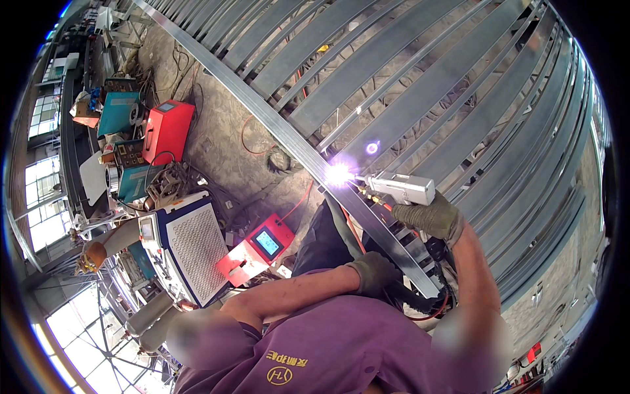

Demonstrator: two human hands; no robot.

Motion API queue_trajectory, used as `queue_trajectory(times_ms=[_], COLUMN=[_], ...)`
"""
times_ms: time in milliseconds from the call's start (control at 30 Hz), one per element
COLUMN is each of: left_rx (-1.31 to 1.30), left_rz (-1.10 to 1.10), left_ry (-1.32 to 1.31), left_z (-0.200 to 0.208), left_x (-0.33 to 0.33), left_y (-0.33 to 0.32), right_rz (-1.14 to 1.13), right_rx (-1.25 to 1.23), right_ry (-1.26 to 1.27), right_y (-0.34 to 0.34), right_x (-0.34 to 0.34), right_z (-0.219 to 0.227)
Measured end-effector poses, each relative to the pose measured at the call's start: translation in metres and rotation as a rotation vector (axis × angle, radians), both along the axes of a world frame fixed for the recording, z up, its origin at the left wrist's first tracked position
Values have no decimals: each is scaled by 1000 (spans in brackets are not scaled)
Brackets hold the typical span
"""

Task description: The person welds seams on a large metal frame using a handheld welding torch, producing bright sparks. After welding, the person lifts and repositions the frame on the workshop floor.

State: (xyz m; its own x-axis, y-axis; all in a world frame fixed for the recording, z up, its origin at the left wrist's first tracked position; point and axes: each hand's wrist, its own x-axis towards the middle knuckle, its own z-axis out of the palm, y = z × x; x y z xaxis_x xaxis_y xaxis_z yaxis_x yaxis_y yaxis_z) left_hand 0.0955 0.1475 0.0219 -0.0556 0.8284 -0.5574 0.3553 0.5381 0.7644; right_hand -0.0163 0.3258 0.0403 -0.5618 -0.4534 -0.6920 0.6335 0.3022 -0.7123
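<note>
My right hand (pixel 430 220), in an olive work glove, is wrapped round the rear of a silver, box-shaped welding gun (pixel 401 188). The gun's tip points left, and a bright white-violet welding glare (pixel 339 173) burns on the long metal rail (pixel 289 136) where the slats meet it. That glare hides the joint. My left hand (pixel 374 272), gloved too, is curled close to my body beside the rail's near end. A dark hose (pixel 415 301) lies by it; what the fingers hold is hidden.
Many grey metal slats (pixel 453 82) extend right and away from the rail. At left stand a red box with a lit screen (pixel 266 243), a white perforated cabinet (pixel 200 246), another red box (pixel 169 131) and teal machines (pixel 119 111). Cables (pixel 279 161) lie on the concrete floor.
</note>
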Motion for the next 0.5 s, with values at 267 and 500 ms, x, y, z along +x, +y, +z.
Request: queue_trajectory(times_ms=[267,500], left_rx=[-3,-21], left_rz=[37,2], left_ry=[-12,-10], left_z=[-12,-8], left_x=[9,5], left_y=[2,4], right_rz=[4,-42], right_rx=[17,-70], right_ry=[-1,-23], right_y=[4,5], right_x=[3,6], right_z=[-7,-11])
